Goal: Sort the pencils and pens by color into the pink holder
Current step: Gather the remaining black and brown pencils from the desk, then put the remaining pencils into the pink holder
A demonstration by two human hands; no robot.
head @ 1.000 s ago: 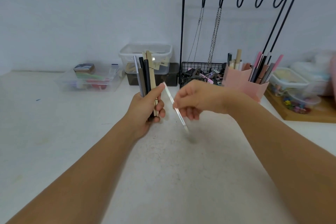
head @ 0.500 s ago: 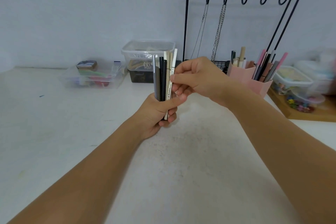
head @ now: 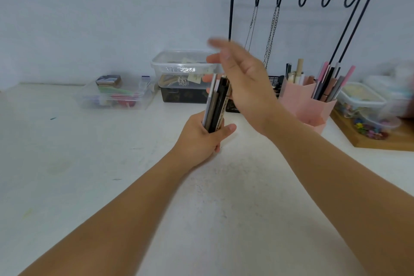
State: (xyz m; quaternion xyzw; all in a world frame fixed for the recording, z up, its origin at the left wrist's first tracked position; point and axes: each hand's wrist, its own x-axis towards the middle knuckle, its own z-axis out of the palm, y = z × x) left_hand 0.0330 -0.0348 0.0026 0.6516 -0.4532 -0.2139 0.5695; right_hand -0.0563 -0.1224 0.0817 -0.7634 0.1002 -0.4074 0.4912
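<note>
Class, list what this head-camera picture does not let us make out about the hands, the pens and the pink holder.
- Right hand: fingers motion-blurred; whether they touch the bundle of pens is unclear.
- Bundle's lower ends: hidden inside the left hand; exact count unclear.
- Pink holder: its dividers hidden behind its front wall and the right wrist.
- Far-right containers: blurred, cut by the edge.

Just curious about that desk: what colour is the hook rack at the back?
Black: the rack, seen in the head view, is thin black wire.
</note>
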